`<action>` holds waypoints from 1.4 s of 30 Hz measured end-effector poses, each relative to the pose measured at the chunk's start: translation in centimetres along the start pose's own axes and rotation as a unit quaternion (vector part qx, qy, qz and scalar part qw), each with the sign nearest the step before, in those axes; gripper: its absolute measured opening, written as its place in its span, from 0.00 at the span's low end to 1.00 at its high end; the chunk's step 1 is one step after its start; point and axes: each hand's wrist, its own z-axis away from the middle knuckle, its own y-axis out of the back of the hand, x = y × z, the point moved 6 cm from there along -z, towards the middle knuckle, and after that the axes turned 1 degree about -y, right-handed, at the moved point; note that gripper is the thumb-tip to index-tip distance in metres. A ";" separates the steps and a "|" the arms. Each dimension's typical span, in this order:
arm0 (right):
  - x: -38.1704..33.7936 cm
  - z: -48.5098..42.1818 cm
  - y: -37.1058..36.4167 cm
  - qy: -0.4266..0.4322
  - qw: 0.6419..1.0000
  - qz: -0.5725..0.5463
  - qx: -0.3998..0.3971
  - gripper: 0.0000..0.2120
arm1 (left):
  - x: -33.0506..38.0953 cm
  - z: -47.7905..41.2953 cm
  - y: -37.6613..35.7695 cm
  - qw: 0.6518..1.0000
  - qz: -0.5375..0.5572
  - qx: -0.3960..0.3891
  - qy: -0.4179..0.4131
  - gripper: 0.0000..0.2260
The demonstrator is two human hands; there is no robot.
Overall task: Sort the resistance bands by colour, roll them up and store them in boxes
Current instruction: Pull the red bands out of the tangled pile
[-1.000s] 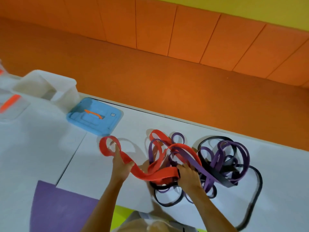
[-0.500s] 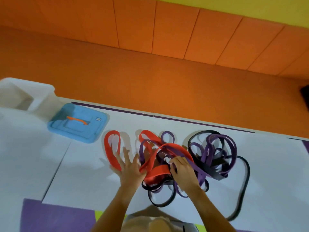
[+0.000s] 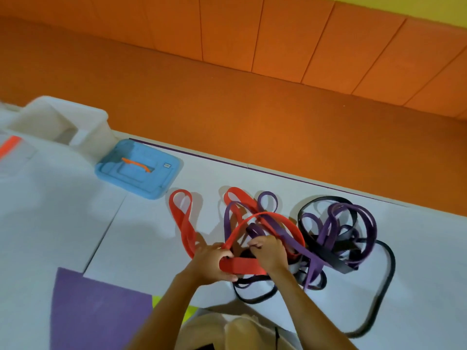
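At lower centre the left hand point(image 3: 211, 265) grips the red band point(image 3: 242, 267) by its flat stretch. The right hand point(image 3: 269, 253) curls round the same band where it enters the tangle of purple bands point(image 3: 303, 248) and black bands point(image 3: 390, 261). The rubber looks light, limp and grippy, so it will likely snag rather than slide. Best held near each crossing, freeing one loop at a time.
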 end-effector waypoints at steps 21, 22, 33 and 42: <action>6.1 5.7 10.7 -0.116 0.663 -0.661 0.333 0.12 | 0.4 -0.9 0.8 0.984 -0.019 0.123 0.123 0.23; 6.4 5.9 10.8 -0.124 0.663 -0.657 0.337 0.12 | 0.0 -1.0 0.6 0.983 -0.018 0.123 0.132 0.25; 8.3 6.9 10.7 -0.169 0.840 -0.402 0.323 0.12 | 1.3 -1.9 -0.4 0.976 -0.016 0.123 0.179 0.24; 7.4 7.7 8.6 -0.208 0.965 0.039 0.155 0.30 | 1.6 -1.9 0.9 0.952 -0.104 0.199 0.209 0.27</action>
